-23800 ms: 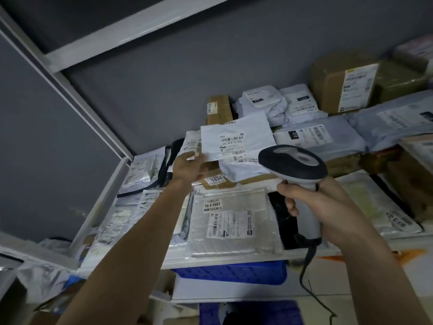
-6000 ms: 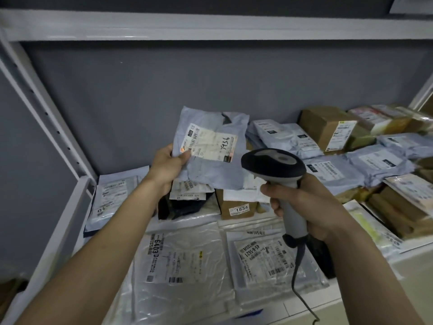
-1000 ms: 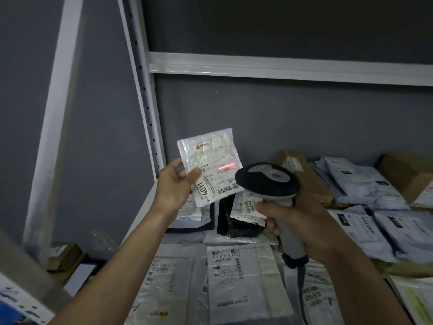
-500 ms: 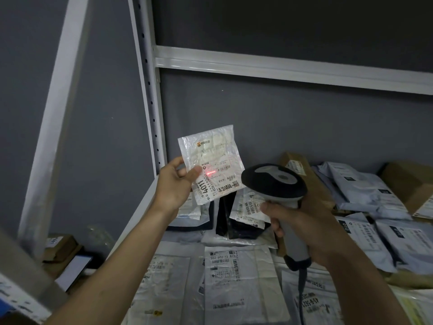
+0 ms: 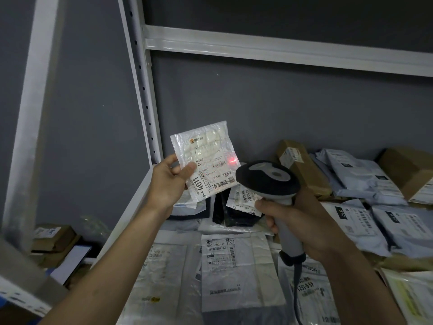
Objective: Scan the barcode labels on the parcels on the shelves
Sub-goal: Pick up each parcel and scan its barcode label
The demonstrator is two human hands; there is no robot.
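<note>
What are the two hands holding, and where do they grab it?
The left hand pinches the small white parcel at its lower left edge. The right hand grips the barcode scanner by its handle.

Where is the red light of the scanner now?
In the head view, the red light falls near the right edge of the small clear parcel held by the left hand, just above the scanner.

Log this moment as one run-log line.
left hand: holds small white parcel up | right hand: grips scanner | red scan light: on label's right edge
</note>
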